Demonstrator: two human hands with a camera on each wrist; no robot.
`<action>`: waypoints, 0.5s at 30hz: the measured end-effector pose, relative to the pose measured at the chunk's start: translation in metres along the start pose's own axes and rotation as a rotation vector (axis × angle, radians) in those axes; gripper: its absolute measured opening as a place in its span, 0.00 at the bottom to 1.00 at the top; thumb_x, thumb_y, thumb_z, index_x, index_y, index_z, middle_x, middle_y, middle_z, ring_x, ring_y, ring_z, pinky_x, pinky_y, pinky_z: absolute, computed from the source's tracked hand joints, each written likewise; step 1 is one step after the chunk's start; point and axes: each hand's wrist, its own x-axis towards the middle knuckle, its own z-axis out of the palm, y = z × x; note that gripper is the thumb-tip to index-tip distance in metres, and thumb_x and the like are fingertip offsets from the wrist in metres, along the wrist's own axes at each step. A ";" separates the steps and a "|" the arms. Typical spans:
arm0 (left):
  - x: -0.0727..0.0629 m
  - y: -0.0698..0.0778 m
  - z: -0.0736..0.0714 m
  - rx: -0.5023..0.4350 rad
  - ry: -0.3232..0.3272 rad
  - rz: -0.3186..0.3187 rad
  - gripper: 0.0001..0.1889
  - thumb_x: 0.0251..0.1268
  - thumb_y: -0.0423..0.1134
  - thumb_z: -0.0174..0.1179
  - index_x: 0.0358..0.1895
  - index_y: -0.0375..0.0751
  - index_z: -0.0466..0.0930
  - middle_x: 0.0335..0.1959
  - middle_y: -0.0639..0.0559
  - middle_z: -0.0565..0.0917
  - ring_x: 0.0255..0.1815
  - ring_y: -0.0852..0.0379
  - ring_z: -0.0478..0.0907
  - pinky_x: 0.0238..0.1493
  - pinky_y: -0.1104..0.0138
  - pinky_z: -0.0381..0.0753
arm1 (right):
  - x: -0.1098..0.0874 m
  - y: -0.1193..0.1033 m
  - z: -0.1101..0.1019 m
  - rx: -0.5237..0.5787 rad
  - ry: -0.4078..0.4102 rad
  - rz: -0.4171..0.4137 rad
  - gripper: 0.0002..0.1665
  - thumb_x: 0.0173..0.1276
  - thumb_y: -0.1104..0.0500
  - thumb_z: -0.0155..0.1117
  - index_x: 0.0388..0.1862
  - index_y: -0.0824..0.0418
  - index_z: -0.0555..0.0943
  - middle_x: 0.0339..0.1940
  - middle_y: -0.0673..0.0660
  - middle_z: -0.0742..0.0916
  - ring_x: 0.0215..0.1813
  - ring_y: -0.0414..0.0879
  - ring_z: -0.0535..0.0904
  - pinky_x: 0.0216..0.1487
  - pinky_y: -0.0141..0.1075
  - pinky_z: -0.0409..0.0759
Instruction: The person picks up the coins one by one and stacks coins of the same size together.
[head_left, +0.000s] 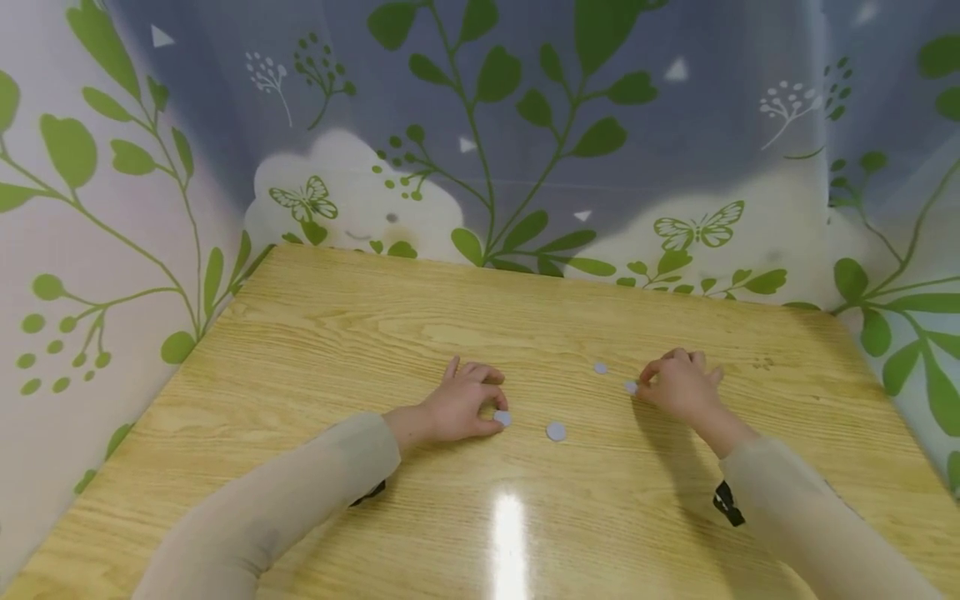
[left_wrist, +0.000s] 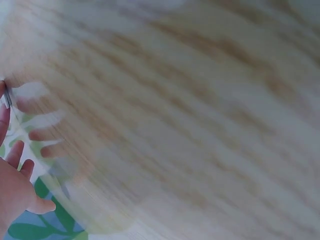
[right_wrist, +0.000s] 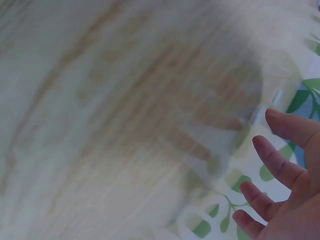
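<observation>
Four small pale round discs are in the head view, low over or on the wooden table. My left hand [head_left: 467,403] pinches one disc [head_left: 502,418] between thumb and index finger, its other fingers spread. In the left wrist view this disc [left_wrist: 7,98] shows edge-on at the fingertips. To the right, my right hand [head_left: 681,388] pinches another disc [head_left: 631,387] at its thumb and index fingertips. Between the hands lie a nearer disc [head_left: 556,431] and a farther disc [head_left: 600,367]. In the right wrist view, several fingers [right_wrist: 280,167] are spread, and no disc can be made out.
The wood-grain table [head_left: 360,325] reaches back to a wall covering [head_left: 525,167] printed with leaves and butterflies. Side walls [head_left: 45,250] close in the left and right edges. A bright glare [head_left: 509,542] lies on the near part of the tabletop.
</observation>
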 end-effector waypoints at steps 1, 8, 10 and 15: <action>0.000 0.000 0.000 0.002 0.001 0.000 0.11 0.59 0.48 0.63 0.41 0.49 0.82 0.64 0.47 0.70 0.68 0.46 0.60 0.69 0.37 0.40 | 0.001 0.001 0.002 -0.001 0.000 0.001 0.14 0.62 0.53 0.64 0.42 0.61 0.83 0.57 0.74 0.71 0.62 0.75 0.54 0.55 0.76 0.40; -0.001 -0.003 0.003 0.004 0.016 0.025 0.11 0.59 0.48 0.63 0.42 0.49 0.82 0.63 0.46 0.70 0.67 0.46 0.60 0.68 0.36 0.40 | 0.004 0.004 0.010 0.002 0.018 -0.009 0.15 0.60 0.54 0.66 0.43 0.61 0.82 0.57 0.73 0.71 0.62 0.75 0.54 0.57 0.77 0.35; -0.001 -0.003 0.003 0.006 0.023 0.033 0.11 0.59 0.48 0.63 0.42 0.50 0.82 0.63 0.46 0.70 0.67 0.46 0.61 0.68 0.36 0.41 | 0.004 0.003 0.010 0.013 0.025 -0.018 0.14 0.60 0.54 0.66 0.42 0.61 0.82 0.57 0.73 0.71 0.62 0.75 0.54 0.56 0.77 0.34; -0.002 -0.003 0.002 0.002 0.036 0.049 0.11 0.58 0.48 0.64 0.41 0.49 0.82 0.62 0.46 0.71 0.66 0.46 0.62 0.68 0.36 0.41 | 0.004 0.003 0.010 0.017 0.029 -0.024 0.12 0.60 0.55 0.66 0.40 0.61 0.83 0.56 0.73 0.71 0.61 0.75 0.54 0.56 0.77 0.34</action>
